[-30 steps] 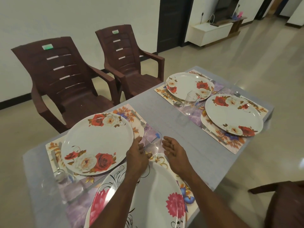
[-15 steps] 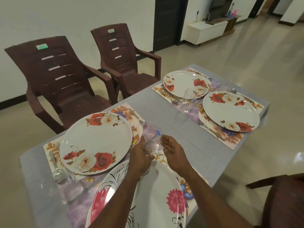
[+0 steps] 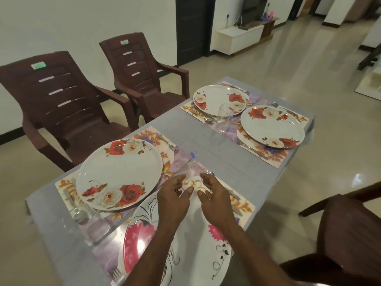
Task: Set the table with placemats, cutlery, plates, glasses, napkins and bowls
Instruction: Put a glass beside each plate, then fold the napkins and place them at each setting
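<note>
The clear glass (image 3: 190,168) is thin-walled, light and smooth, so I judge it fragile and slippery; it is best taken round the lower wall or base, with an even squeeze and no twisting. It stands, or is held just above, the surface near the middle of the near long edge, between the rose plate (image 3: 119,174) and the pink-flowered plate (image 3: 185,244), over the corner of a floral placemat (image 3: 241,205). The left hand (image 3: 173,199) and right hand (image 3: 214,199) sit just nearer the edge than the glass, facing each other with fingers curled inward, fingertips close together at its foot. The glass is so transparent and blurred that I cannot tell whether either hand really grips it or only touches it; they look narrow, cupped round its base.
</note>
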